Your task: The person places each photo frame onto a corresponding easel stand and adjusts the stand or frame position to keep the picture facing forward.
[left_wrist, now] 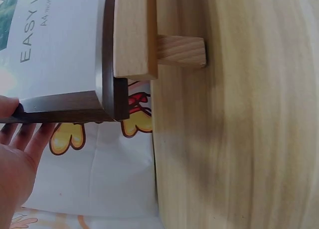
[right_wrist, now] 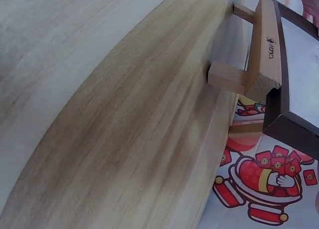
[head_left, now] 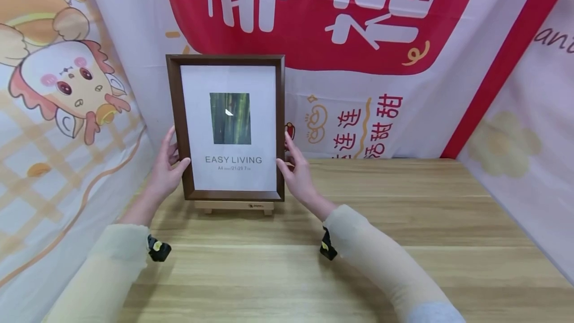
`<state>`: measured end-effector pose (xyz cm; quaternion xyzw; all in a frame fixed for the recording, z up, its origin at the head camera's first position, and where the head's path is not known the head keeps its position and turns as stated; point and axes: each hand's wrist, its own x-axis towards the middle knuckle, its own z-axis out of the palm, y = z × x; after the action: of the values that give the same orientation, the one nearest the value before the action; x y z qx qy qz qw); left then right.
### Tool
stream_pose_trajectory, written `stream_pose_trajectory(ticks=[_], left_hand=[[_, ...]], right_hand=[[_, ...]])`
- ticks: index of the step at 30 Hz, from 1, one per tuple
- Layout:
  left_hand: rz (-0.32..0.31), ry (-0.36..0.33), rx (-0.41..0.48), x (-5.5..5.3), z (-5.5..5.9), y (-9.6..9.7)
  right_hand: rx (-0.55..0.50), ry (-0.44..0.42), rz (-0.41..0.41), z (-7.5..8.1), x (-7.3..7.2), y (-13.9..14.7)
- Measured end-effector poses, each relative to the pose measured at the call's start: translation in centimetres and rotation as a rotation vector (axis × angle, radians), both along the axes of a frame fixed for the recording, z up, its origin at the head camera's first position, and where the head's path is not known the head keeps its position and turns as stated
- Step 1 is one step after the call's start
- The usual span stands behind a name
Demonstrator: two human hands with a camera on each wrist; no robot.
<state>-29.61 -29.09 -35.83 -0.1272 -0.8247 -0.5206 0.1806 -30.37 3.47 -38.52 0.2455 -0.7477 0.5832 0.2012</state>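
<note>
A dark brown picture frame [head_left: 230,151] stands upright, leaning back slightly, on a small light wooden easel [head_left: 235,205]. Behind its glass is a white sheet with a green bamboo picture and the words "EASY LIVING". My left hand [head_left: 165,171] grips the left side of the frame, thumb at the front and fingers behind the edge. On the opposite side, my right hand [head_left: 299,176] holds the right edge in the same way. From the left wrist, the frame's lower corner [left_wrist: 107,102] shows above the easel's ledge [left_wrist: 134,35]. Most of the easel is hidden behind the frame.
The easel's feet [right_wrist: 227,77] stand on a wood-grain table [head_left: 358,243] near its back edge. A white cloth with a red printed panel [head_left: 314,39] hangs behind. Printed cloths also hang at the left [head_left: 58,128] and right [head_left: 529,153] sides.
</note>
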Motion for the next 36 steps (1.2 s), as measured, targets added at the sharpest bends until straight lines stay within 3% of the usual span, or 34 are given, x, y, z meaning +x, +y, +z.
stream_pose_trajectory(ticks=[5, 9, 19, 27, 36], left_hand=[[0.008, -0.03, 0.013, 0.5, -0.6, -0.6], [-0.001, -0.041, -0.015, 1.6, -1.6, -1.4], [-0.083, -0.144, -0.017, 4.4, -5.1, -1.7], [-0.158, -0.206, 0.028, 4.4, -7.0, -1.4], [-0.137, -0.254, 0.066, 4.1, -7.8, -0.6]], right_hand=[[0.003, -0.118, 0.027, -0.4, 0.8, 0.6], [0.013, -0.217, 0.032, -1.7, 2.2, 0.8], [0.006, -0.282, 0.046, -4.9, 5.4, 0.1], [0.05, -0.332, 0.037, -5.4, 6.1, -0.7], [0.015, -0.316, 0.014, -5.9, 6.1, -1.7]])
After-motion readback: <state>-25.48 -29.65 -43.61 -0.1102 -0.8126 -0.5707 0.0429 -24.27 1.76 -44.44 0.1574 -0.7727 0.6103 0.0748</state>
